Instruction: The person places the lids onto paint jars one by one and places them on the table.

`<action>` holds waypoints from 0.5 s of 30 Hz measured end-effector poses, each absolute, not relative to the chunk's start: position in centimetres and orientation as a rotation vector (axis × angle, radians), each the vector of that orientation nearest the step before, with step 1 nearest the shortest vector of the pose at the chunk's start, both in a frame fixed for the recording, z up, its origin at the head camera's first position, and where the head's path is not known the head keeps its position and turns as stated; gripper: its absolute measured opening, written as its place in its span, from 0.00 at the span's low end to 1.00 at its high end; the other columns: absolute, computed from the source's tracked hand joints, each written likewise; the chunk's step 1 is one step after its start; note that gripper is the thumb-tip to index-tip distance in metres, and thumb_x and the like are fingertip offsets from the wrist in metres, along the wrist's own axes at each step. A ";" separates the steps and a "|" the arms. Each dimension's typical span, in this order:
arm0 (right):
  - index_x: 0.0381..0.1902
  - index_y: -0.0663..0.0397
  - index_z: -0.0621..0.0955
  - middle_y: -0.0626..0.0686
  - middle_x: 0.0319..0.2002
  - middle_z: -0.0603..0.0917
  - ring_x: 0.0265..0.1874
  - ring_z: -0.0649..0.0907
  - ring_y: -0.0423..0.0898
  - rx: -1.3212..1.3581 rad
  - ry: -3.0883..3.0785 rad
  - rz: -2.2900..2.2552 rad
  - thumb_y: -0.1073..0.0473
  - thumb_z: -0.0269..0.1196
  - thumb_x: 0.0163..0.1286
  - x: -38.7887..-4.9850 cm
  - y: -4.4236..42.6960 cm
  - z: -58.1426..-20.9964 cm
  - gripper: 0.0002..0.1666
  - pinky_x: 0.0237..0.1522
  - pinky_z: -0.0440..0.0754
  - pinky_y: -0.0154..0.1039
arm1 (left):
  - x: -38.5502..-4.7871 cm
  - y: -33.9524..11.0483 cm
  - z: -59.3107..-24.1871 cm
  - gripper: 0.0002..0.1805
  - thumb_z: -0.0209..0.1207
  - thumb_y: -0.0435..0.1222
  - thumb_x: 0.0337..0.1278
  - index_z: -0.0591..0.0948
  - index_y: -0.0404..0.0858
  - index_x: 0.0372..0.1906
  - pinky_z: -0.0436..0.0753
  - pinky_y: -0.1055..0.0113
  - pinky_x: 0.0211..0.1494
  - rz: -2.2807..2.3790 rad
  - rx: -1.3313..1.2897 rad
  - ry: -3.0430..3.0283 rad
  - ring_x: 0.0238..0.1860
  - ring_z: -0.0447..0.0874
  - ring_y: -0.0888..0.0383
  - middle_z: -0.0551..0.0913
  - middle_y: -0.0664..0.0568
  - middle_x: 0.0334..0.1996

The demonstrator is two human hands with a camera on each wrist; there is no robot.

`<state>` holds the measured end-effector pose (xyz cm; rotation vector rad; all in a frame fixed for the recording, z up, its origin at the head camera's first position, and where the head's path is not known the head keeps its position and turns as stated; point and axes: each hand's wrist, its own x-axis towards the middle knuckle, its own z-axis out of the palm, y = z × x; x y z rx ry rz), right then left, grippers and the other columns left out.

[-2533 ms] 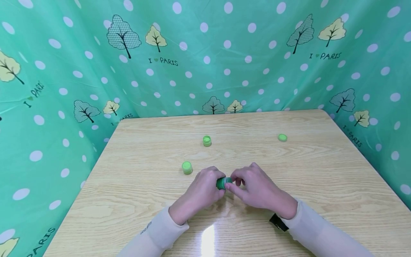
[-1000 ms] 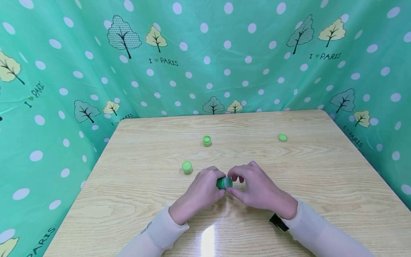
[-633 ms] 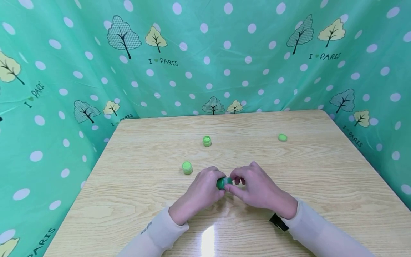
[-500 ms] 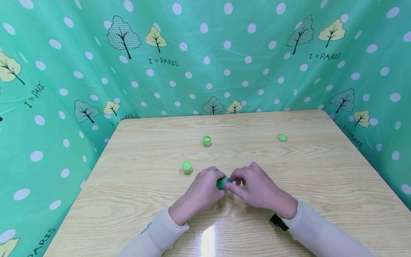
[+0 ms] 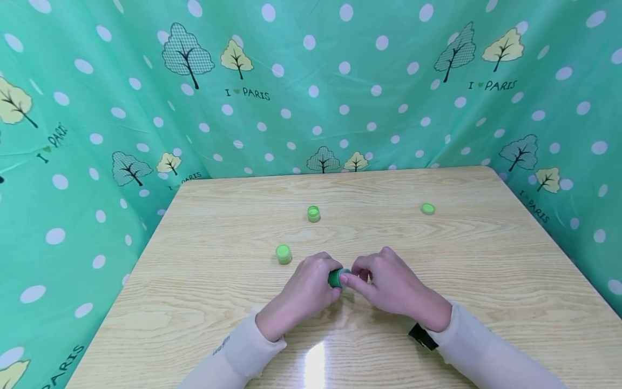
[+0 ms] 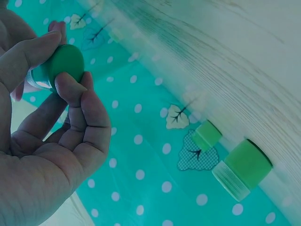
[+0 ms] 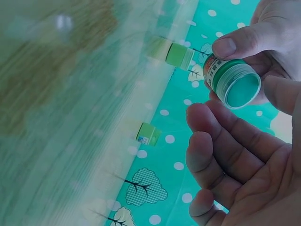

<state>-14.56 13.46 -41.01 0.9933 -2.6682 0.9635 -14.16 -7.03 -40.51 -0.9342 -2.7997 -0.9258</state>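
My left hand (image 5: 313,281) holds a small dark green jar (image 5: 334,278) on its side above the table, fingers and thumb curled round its body. The jar's clear-rimmed lid (image 7: 240,89) faces my right hand (image 5: 389,281), whose thumb and curled fingers pinch it at the rim. A printed label (image 7: 214,68) shows on the jar's side in the right wrist view, and its round green base (image 6: 68,63) in the left wrist view. My hands hide part of the jar. A light green jar with its lid on (image 5: 283,254) stands just left of my left hand.
Farther back on the wooden table (image 5: 233,216) stands a light green jar (image 5: 313,214) that looks uncovered. A loose light green lid (image 5: 427,208) lies at the back right. A green dotted curtain (image 5: 291,108) surrounds the table's back and sides.
The right thumb and fingers spread apart at the dark green jar's lid about a second ago, then came back onto it. Left hand, other jars and loose lid stay in place.
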 end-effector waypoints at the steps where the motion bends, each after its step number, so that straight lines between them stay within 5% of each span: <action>1: 0.25 0.41 0.84 0.34 0.15 0.72 0.12 0.66 0.29 0.984 -2.665 0.948 0.42 0.67 0.71 -14.6 13.5 -41.0 0.17 0.17 0.67 0.30 | -14.2 -7.0 -40.5 0.09 0.74 0.25 0.46 0.88 0.34 0.35 0.77 0.77 0.30 -0.923 -0.932 -2.799 0.31 0.78 0.62 0.85 0.49 0.33; 7: 0.40 0.49 0.87 0.41 0.30 0.85 0.25 0.78 0.38 0.979 -2.598 0.882 0.45 0.78 0.58 -14.4 13.6 -40.7 0.19 0.37 0.69 0.38 | -14.2 -7.1 -40.5 0.09 0.76 0.27 0.46 0.87 0.36 0.34 0.77 0.76 0.32 -0.916 -0.931 -2.799 0.31 0.77 0.62 0.83 0.51 0.31; 15: 0.46 0.48 0.85 0.38 0.38 0.86 0.31 0.79 0.40 1.053 -2.559 0.912 0.54 0.82 0.52 -14.3 13.6 -40.7 0.24 0.39 0.69 0.39 | -14.2 -7.2 -40.4 0.09 0.76 0.26 0.45 0.86 0.38 0.31 0.77 0.75 0.32 -0.924 -0.937 -2.783 0.31 0.76 0.62 0.81 0.53 0.30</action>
